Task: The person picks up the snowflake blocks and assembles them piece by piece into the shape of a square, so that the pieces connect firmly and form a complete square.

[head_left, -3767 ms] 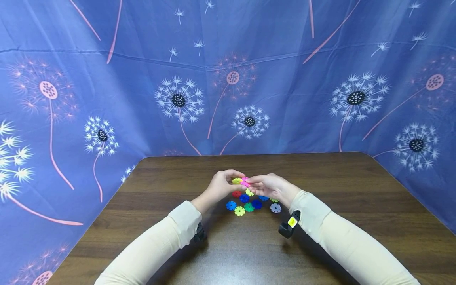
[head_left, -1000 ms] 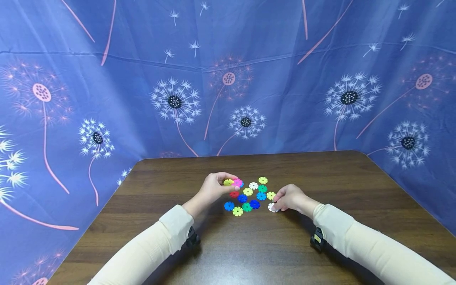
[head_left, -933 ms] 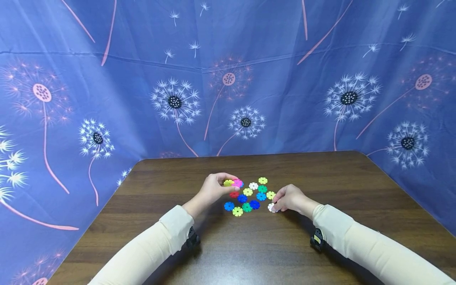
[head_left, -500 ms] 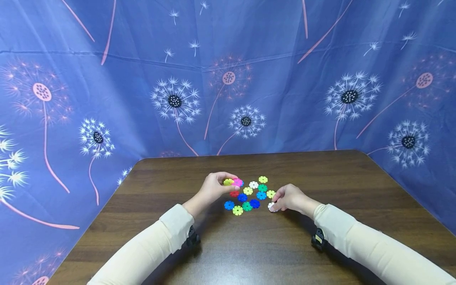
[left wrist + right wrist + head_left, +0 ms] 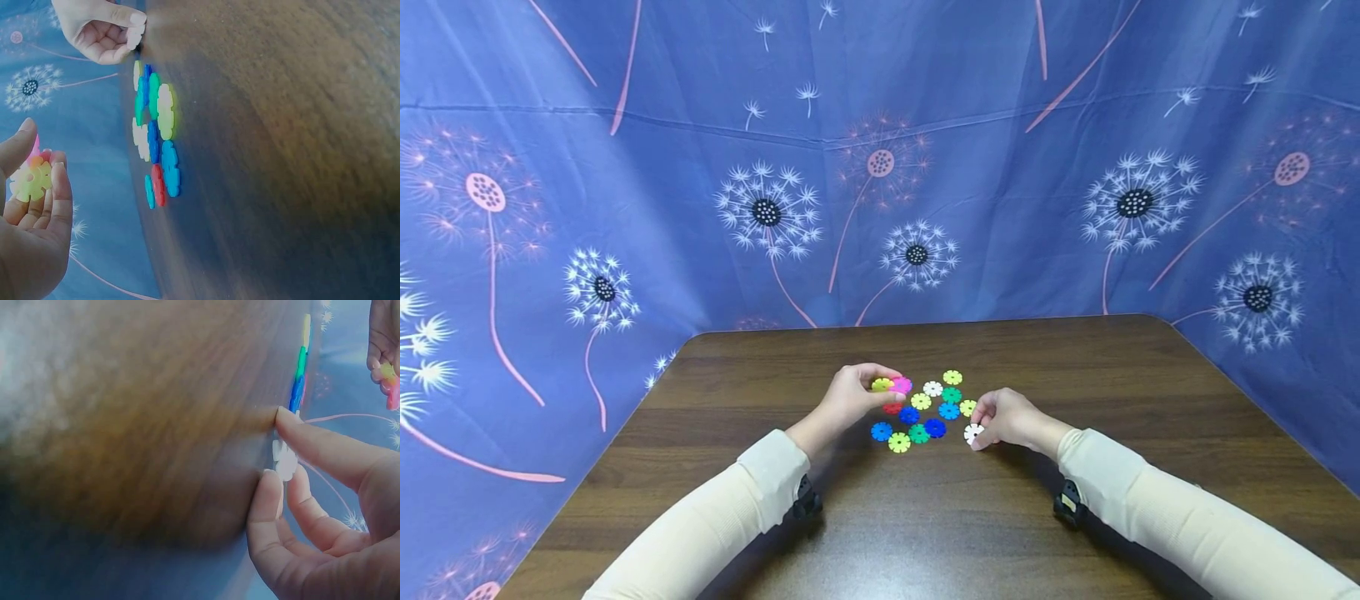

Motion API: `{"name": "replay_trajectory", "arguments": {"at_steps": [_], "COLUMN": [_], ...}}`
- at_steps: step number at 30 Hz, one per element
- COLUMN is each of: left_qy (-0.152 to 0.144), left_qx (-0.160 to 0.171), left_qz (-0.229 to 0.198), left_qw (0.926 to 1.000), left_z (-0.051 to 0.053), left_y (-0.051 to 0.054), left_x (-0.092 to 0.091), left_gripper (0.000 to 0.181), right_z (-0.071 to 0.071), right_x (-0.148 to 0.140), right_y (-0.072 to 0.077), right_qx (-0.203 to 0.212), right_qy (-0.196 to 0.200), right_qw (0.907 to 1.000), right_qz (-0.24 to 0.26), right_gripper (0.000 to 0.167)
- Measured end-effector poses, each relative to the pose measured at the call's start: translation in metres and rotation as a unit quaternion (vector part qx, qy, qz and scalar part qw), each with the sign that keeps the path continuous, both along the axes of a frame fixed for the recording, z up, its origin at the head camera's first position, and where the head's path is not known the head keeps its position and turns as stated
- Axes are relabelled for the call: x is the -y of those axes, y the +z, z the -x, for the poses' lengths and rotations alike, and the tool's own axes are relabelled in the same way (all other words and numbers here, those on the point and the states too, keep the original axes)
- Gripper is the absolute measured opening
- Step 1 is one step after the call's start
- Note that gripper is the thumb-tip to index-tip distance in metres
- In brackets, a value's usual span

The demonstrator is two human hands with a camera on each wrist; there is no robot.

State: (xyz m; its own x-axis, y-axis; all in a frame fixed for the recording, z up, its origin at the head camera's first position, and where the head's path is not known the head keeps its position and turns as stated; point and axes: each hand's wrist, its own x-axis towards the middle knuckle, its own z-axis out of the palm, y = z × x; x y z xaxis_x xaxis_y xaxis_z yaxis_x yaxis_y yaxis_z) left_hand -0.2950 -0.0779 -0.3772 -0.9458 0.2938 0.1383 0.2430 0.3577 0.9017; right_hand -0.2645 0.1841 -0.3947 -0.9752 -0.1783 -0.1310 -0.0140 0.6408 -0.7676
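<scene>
Just left of a group of small notched plastic discs, my left hand (image 5: 848, 397) pinches a yellow disc (image 5: 880, 385) joined to a pink disc (image 5: 901, 385) between thumb and fingers. The pair is held above the table, as the left wrist view shows with the yellow disc (image 5: 31, 181) facing the camera. At the group's right side, my right hand (image 5: 1013, 417) has a white disc (image 5: 973, 432) between thumb and fingertips. In the right wrist view this white disc (image 5: 285, 461) stands tilted between the fingers; whether it still touches the table is unclear.
Several loose discs lie flat on the brown wooden table (image 5: 880, 517) between the hands, among them a green disc (image 5: 918, 433), a dark blue disc (image 5: 935, 428) and a second white disc (image 5: 932, 388). A blue dandelion-print cloth (image 5: 1000, 167) hangs behind the table.
My right hand has left the joined pink and yellow discs, moved right and down, and taken the white disc, which now tilts up. My left hand has shifted slightly left, still holding the pair.
</scene>
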Motion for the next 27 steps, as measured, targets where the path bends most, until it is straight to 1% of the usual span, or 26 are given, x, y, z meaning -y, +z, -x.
{"name": "replay_trajectory", "arguments": {"at_steps": [2, 5, 9, 11, 15, 17, 20, 21, 27], "left_qy": [0.001, -0.001, -0.005, -0.004, 0.001, 0.002, 0.004, 0.001, -0.008], "left_qx": [-0.001, -0.002, -0.003, -0.003, 0.004, 0.007, 0.011, 0.011, 0.008], "left_qz": [0.005, 0.004, -0.011, -0.016, -0.009, -0.005, -0.001, -0.001, 0.000], "left_qw": [1.0000, 1.0000, 0.9999, 0.9999, 0.9999, 1.0000, 0.9999, 0.9999, 0.9999], "left_z": [-0.001, -0.001, -0.002, -0.002, -0.004, -0.004, -0.006, -0.010, -0.009], "left_y": [0.000, 0.000, 0.001, 0.002, 0.002, 0.002, 0.003, 0.007, 0.006], "left_x": [0.000, 0.000, -0.002, -0.003, -0.003, -0.003, -0.004, -0.004, -0.004], "left_gripper": [0.029, 0.030, 0.030, 0.029, 0.029, 0.029, 0.029, 0.029, 0.028], "right_z": [0.000, 0.001, 0.003, 0.004, 0.007, 0.009, 0.011, 0.012, 0.013], "right_x": [-0.001, -0.004, -0.007, -0.008, -0.007, -0.005, -0.004, -0.003, 0.000], "right_y": [0.000, -0.001, 0.001, 0.003, 0.009, 0.013, 0.019, 0.021, 0.035], "right_qx": [-0.001, 0.014, 0.039, 0.042, 0.036, 0.032, 0.021, 0.017, -0.014], "right_qy": [0.008, 0.010, 0.005, 0.005, 0.007, 0.005, 0.013, 0.015, 0.020], "right_qw": [0.9999, 0.9990, 0.9960, 0.9949, 0.9930, 0.9926, 0.9927, 0.9925, 0.9927], "right_qz": [0.011, 0.042, 0.080, 0.091, 0.112, 0.117, 0.118, 0.120, 0.118], "right_gripper": [0.032, 0.030, 0.025, 0.023, 0.024, 0.024, 0.023, 0.023, 0.021]}}
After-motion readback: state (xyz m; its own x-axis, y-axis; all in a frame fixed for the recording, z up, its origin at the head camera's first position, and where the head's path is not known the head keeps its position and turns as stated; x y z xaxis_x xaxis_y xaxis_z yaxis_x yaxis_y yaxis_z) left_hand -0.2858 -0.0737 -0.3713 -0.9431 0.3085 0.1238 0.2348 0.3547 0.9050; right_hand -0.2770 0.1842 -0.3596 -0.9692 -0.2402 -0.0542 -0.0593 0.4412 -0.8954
